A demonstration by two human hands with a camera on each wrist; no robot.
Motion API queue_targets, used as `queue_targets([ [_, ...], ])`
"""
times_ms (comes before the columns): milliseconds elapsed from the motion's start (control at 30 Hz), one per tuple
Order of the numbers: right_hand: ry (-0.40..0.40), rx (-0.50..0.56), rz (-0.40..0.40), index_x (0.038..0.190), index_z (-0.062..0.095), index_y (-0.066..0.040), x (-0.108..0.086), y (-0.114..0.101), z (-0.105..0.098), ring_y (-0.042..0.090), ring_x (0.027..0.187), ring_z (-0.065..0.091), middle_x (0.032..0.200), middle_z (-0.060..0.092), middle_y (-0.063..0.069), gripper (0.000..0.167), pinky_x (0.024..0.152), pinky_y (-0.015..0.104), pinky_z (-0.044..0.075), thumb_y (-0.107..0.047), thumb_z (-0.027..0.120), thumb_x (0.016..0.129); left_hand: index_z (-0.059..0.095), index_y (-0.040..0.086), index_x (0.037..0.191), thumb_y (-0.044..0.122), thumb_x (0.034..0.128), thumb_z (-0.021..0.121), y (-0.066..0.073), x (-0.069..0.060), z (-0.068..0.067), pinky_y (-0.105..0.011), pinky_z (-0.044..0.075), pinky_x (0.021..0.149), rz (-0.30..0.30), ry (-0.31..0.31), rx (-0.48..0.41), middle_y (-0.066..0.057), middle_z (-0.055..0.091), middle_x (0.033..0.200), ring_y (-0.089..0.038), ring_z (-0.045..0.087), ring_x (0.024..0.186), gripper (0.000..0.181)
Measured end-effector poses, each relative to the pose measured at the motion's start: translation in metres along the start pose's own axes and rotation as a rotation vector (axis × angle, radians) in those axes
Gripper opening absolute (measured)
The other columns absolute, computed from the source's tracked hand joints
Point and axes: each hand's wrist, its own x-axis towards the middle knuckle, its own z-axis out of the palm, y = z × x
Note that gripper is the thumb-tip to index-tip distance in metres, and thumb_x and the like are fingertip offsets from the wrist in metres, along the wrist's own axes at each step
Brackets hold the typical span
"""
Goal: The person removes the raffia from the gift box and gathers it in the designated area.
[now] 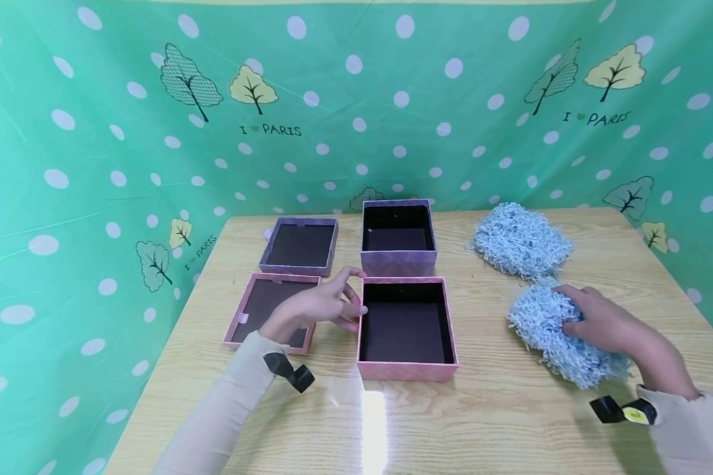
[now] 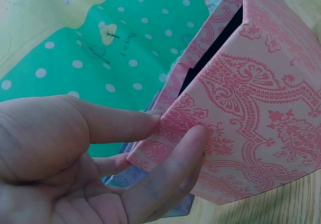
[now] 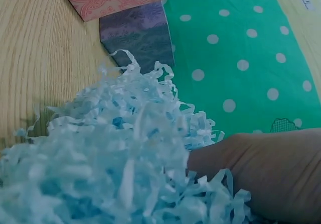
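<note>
A pink patterned box [image 1: 408, 371] with a black inside stands at the middle of the table. My left hand [image 1: 320, 305] pinches its left wall, thumb at the rim and fingers against the outside; the pink floral paper [image 2: 261, 98] shows up close in the left wrist view. On the right, my right hand [image 1: 605, 320] grips a clump of light blue shredded paper [image 1: 540, 316], which lies on the table. Strands of the shredded paper [image 3: 115, 153] hide most of its fingers in the right wrist view. A second shredded paper heap [image 1: 519, 241] lies just behind.
Behind the pink box stands a purple box [image 1: 399, 264]. To the left lie a purple lid [image 1: 299, 244] and a pink lid [image 1: 255, 316], both inside up. The wooden table [image 1: 481, 429] meets a green dotted cloth [image 1: 332, 86] at the back and sides.
</note>
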Motion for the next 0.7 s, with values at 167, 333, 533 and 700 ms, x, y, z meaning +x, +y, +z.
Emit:
queue_targets([
  [167, -0.027, -0.023, 0.036, 0.14, 0.026, 0.014, -0.004, 0.009, 0.003, 0.062, 0.109, 0.038, 0.126, 0.03, 0.047, 0.069, 0.077, 0.062, 0.047, -0.008, 0.063, 0.086, 0.024, 0.02, 0.139, 0.0, 0.0923, 0.058, 0.001, 0.0, 0.0, -0.042, 0.059, 0.078, 0.002, -0.001, 0.011, -0.019, 0.045, 0.109, -0.025, 0.069, 0.078, 0.062],
  [333, -0.052, -0.021, 0.07, 0.139, 0.024, 0.017, -0.006, 0.016, 0.004, 0.064, 0.109, 0.033, 0.125, 0.026, 0.05, 0.068, 0.075, 0.061, 0.045, -0.005, 0.06, 0.086, 0.024, 0.02, 0.139, 0.0, 0.092, 0.058, 0.001, 0.0, 0.0, -0.043, 0.059, 0.079, 0.0, 0.002, 0.013, -0.019, 0.045, 0.109, -0.025, 0.069, 0.078, 0.062],
  [533, -0.082, -0.015, 0.11, 0.138, 0.022, 0.018, -0.005, 0.02, 0.008, 0.065, 0.111, 0.031, 0.124, 0.023, 0.051, 0.067, 0.075, 0.061, 0.045, -0.002, 0.058, 0.085, 0.024, 0.019, 0.14, 0.0, 0.0921, 0.058, 0.002, -0.001, 0.001, -0.045, 0.058, 0.081, 0.006, 0.003, 0.017, -0.018, 0.045, 0.109, -0.025, 0.069, 0.078, 0.062],
  [700, -0.099, 0.0, 0.121, 0.139, 0.021, 0.018, -0.005, 0.02, 0.007, 0.065, 0.112, 0.029, 0.126, 0.021, 0.051, 0.069, 0.076, 0.061, 0.045, -0.004, 0.059, 0.086, 0.024, 0.019, 0.14, 0.0, 0.092, 0.059, 0.003, -0.002, 0.001, -0.046, 0.058, 0.081, 0.001, 0.007, 0.023, -0.019, 0.044, 0.109, -0.025, 0.069, 0.079, 0.062],
])
